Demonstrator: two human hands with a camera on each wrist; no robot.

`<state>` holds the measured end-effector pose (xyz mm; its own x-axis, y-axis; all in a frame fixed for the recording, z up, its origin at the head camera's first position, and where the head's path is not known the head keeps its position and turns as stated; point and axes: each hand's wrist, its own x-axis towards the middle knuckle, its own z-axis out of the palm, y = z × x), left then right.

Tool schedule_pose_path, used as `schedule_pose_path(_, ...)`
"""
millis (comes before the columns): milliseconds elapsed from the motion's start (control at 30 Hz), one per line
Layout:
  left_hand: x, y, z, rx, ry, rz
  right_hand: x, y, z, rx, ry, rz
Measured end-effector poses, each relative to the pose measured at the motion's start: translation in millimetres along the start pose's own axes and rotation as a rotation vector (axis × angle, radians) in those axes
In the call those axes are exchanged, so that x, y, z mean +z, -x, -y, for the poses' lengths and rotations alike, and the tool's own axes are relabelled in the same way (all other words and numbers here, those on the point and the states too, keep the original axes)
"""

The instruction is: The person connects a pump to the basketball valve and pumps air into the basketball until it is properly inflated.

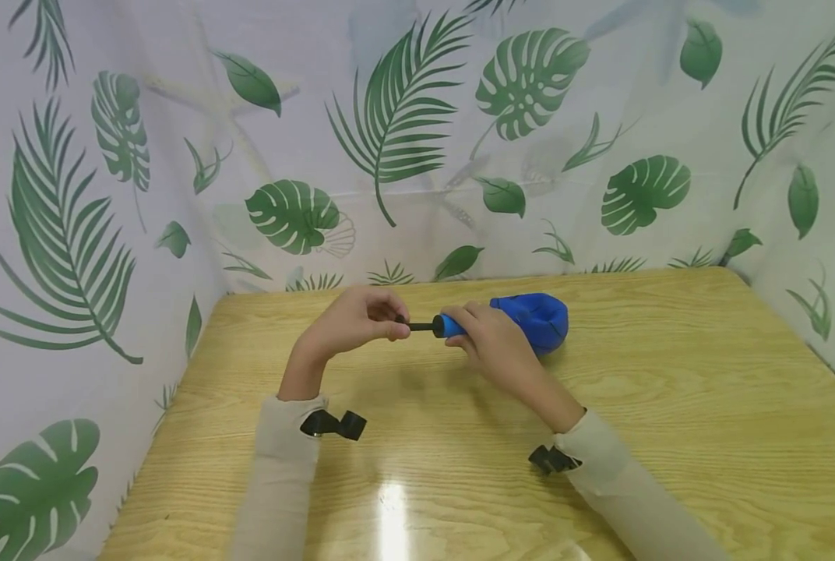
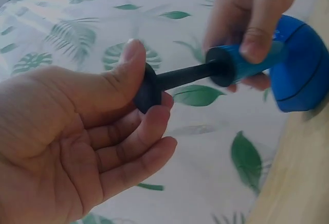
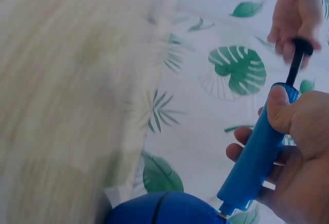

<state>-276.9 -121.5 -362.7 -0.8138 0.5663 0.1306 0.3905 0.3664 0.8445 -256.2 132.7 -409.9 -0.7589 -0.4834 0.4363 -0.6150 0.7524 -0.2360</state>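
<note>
A blue hand pump [image 3: 250,157] with a black plunger rod [image 2: 186,76] joins a blue ball [image 1: 545,321] by a thin metal needle at its end. The ball looks dented and soft in the head view, and dark lines run across it. My right hand [image 1: 498,343] grips the pump's barrel, thumb along its side. Between thumb and fingers, my left hand [image 1: 354,321] pinches the plunger's round black knob [image 2: 147,88]. The rod stands partly drawn out of the barrel. In the right wrist view the left hand is blurred.
Both hands are over a wood-grain table [image 1: 417,467]. A white cloth with green leaf prints [image 1: 417,156] hangs behind the table and along its sides. Each sleeve has a small black camera mount [image 1: 333,425] at the wrist.
</note>
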Motion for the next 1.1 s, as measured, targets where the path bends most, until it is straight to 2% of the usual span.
schedule_pose_path(233,-28.8,21.2,-4.8,-0.004,0.000,-0.092,-6,-2.7,-13,0.054,0.005,-0.012)
schedule_pose_path(467,-31.6,22.9,-6.2,-0.021,0.014,-0.087,-7,-2.7,-13,0.049,-0.009,-0.006)
schedule_pose_path(633,-26.8,20.9,-6.0,-0.046,0.035,-0.080,-6,-1.1,-12,0.024,-0.008,-0.038)
schedule_pose_path(733,-20.0,15.6,-4.8,-0.044,0.040,-0.053,-4,-0.6,-10,0.001,-0.016,-0.042)
schedule_pose_path(867,-4.6,3.1,-1.2,-0.021,0.031,-0.001,-3,-0.4,-5,-0.029,-0.023,-0.037)
schedule_pose_path(1100,23.2,-14.2,3.9,0.011,0.023,0.031,-1,-0.2,4,-0.058,-0.018,-0.025)
